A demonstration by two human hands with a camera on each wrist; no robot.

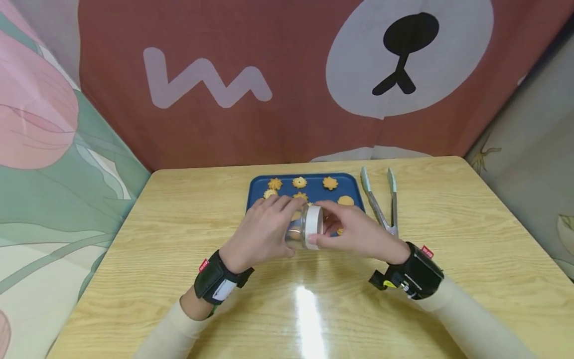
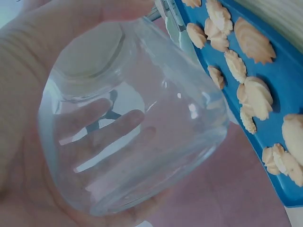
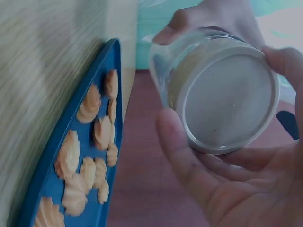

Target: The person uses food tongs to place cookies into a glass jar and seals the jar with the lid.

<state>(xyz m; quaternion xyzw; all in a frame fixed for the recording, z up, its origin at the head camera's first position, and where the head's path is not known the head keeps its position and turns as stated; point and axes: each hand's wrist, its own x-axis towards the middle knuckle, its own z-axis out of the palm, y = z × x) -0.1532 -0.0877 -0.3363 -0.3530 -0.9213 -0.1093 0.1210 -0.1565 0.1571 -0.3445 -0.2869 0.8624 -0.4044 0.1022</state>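
A clear jar point(image 1: 294, 233) with a white lid point(image 1: 313, 227) is held on its side above the table, in front of the tray. My left hand point(image 1: 260, 230) grips the jar's body, and its fingers show through the clear wall in the left wrist view. From the other side, my right hand point(image 1: 356, 230) holds the lid by its rim, thumb and fingers spread around the edge. The lid sits on the jar's mouth; whether it is tight I cannot tell. No contents show through the jar point(image 2: 156, 137) in the left wrist view.
Just beyond the hands lies a blue tray point(image 1: 315, 188) with several cookies point(image 1: 330, 183), partly hidden by the hands and jar. Metal tongs point(image 1: 394, 204) with pale tips lie spread to the tray's right. A printed curtain point(image 1: 269, 134) hangs behind the wooden table point(image 1: 193, 204).
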